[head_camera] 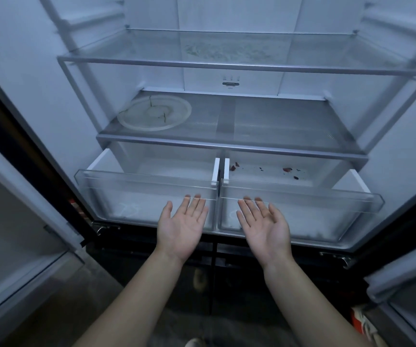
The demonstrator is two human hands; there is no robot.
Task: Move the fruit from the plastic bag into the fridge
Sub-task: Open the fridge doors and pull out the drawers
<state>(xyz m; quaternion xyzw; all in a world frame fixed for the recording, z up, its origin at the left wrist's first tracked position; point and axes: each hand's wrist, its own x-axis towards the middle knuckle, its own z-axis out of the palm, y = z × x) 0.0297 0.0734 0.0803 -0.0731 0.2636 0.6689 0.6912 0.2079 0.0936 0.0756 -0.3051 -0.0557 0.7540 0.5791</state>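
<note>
Fridge [151, 78] straight ahead, open toward the camera. Two shelves, upper shelf [126, 48] and lower shelf [277, 121], long axes left to right; one plate [154, 112] near lower shelf's left edge. Two pulled-out drawers, left drawer [146, 181], right drawer [302, 194]. Left hand [183, 226], right hand [264, 226] palm-up at the drawer fronts, fingers straight, holding nothing.

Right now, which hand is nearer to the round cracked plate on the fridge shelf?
Left. The left hand lies palm up before the left drawer, below the plate; the right hand is before the right drawer, farther across.
</note>
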